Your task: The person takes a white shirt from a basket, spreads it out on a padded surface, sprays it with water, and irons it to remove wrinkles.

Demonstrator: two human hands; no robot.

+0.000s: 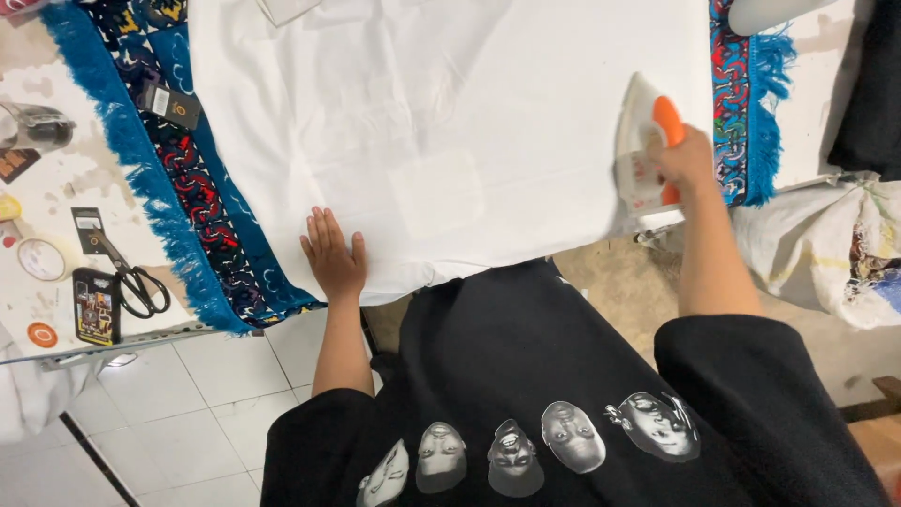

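Observation:
A white cloth [441, 122] lies spread flat over a blue patterned, fringed rug [202, 216] on a table. My left hand [333, 255] rests flat on the cloth's near edge, fingers together and pointing away from me. My right hand [683, 161] grips the orange handle of a white clothes iron [640, 150], which sits on the cloth's right side near the edge. A faint square patch shows in the cloth between my hands.
Black-handled scissors [131, 277], a small dark box [96, 305] and a tape roll [42, 258] lie on the table at left. A black tag [171, 103] rests on the rug. A bundled sack [826, 253] sits at right, white floor tiles below.

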